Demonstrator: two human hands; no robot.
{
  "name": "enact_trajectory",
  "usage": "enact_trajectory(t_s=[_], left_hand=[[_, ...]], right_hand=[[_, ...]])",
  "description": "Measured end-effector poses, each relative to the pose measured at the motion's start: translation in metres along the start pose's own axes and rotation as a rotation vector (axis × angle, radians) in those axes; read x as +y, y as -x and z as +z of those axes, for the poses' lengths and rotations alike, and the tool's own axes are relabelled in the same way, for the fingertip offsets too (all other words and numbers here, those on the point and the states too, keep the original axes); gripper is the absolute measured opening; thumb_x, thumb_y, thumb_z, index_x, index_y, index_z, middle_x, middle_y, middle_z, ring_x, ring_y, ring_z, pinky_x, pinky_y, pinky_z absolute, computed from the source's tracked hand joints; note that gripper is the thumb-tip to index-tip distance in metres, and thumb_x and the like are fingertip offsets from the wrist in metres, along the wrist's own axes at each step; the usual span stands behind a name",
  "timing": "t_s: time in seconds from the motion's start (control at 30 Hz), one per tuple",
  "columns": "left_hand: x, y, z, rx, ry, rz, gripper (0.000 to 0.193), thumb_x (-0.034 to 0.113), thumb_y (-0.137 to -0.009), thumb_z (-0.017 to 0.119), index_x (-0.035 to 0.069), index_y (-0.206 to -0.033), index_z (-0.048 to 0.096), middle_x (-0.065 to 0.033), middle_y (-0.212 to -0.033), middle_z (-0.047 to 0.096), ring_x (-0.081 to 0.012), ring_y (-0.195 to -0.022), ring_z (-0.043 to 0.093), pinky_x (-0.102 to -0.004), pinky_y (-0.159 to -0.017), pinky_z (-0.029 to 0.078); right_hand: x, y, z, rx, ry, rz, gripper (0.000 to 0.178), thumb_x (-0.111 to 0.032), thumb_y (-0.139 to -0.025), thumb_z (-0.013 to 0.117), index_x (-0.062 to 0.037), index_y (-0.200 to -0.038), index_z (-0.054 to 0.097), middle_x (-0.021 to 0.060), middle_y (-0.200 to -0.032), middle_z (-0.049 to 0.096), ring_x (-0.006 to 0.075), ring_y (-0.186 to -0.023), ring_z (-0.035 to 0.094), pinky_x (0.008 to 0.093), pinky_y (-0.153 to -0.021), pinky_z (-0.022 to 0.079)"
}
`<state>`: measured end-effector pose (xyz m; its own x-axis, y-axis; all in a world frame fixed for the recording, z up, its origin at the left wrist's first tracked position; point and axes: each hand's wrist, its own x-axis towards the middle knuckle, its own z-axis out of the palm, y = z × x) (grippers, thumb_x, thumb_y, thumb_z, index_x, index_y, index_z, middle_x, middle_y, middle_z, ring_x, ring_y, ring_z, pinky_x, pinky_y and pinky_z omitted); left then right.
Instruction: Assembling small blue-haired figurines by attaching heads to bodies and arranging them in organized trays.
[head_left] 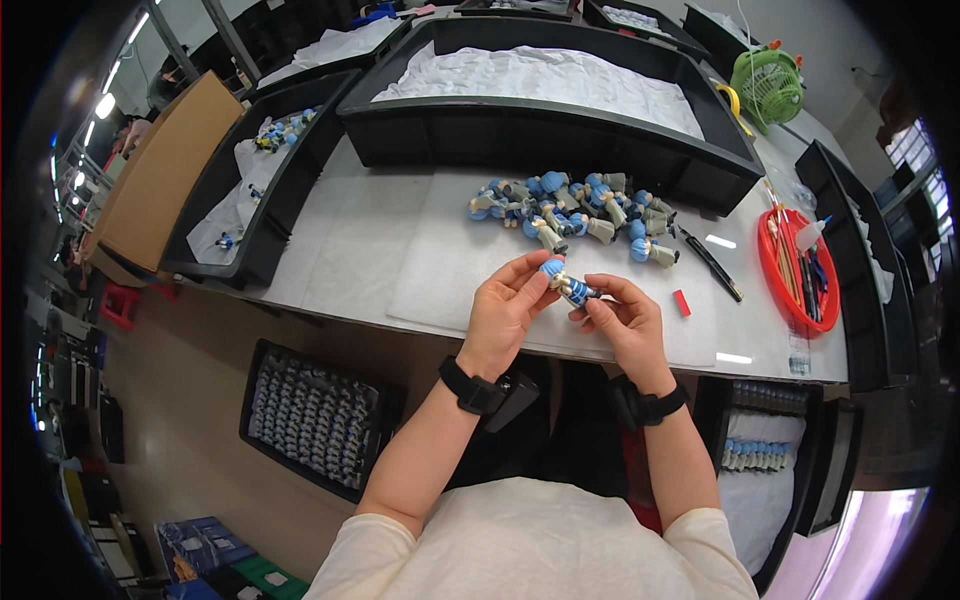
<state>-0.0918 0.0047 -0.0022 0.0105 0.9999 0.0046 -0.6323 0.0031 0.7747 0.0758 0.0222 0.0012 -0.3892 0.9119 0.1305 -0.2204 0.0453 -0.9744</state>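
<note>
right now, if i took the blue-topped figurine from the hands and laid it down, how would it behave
The blue-topped figurine is probably stiff: it spans straight between left hand and right hand. It looks light, being small and held by the fingers. Its rounded head might let it roll.

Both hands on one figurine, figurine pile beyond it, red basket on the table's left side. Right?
Wrong side: the head view shows the red basket on the right side of the table. Left hand and right hand on one figurine, figurine pile beyond it: correct.
</note>
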Motion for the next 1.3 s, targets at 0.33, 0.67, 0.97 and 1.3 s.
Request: enact_trajectory(t_s=[0.33,0.67,0.97,1.3], left_hand=[[-0.005,0.003,-0.007,-0.12,0.054,0.058,0.029,0.003,-0.087,0.048,0.002,-0.116,0.049,-0.0152,-0.118,0.052,-0.0241,-0.108,0.052,-0.0323,-0.091,0.043],[-0.009,0.0,-0.004,0.01,-0.11,0.01,0.03,0.014,-0.089,0.051,-0.001,-0.115,0.049,-0.0123,-0.106,0.058,-0.0134,-0.091,0.056,-0.0255,-0.079,0.046],[-0.007,0.001,0.0,-0.001,-0.158,0.012,0.029,0.012,-0.088,0.052,0.0,-0.115,0.05,-0.0106,-0.104,0.059,-0.013,-0.091,0.056,-0.0247,-0.077,0.046],[-0.008,0.001,-0.001,-0.043,-0.217,-0.001,0.03,0.008,-0.089,0.05,-0.002,-0.117,0.048,-0.0128,-0.105,0.058,-0.0163,-0.095,0.056,-0.0287,-0.085,0.047]], right_hand=[[0.005,0.001,-0.002,0.045,-0.002,-0.112,0.032,-0.001,-0.079,0.061,0.0028,-0.109,0.051,0.0101,-0.109,0.052,0.0151,-0.091,0.056,0.0246,-0.077,0.049],[0.002,0.001,0.0,0.074,-0.066,-0.046,0.034,-0.006,-0.082,0.06,0.0052,-0.111,0.047,0.0119,-0.097,0.052,0.0198,-0.078,0.062,0.0253,-0.064,0.052],[0.005,0.001,0.0,0.08,-0.043,-0.066,0.029,-0.008,-0.086,0.055,0.0051,-0.111,0.048,0.0105,-0.095,0.056,0.0166,-0.078,0.061,0.024,-0.065,0.051],[-0.02,0.001,-0.01,0.218,0.376,0.002,0.031,-0.013,-0.081,0.062,0.0007,-0.107,0.052,0.0096,-0.091,0.06,0.008,-0.065,0.058,0.0199,-0.052,0.046]])
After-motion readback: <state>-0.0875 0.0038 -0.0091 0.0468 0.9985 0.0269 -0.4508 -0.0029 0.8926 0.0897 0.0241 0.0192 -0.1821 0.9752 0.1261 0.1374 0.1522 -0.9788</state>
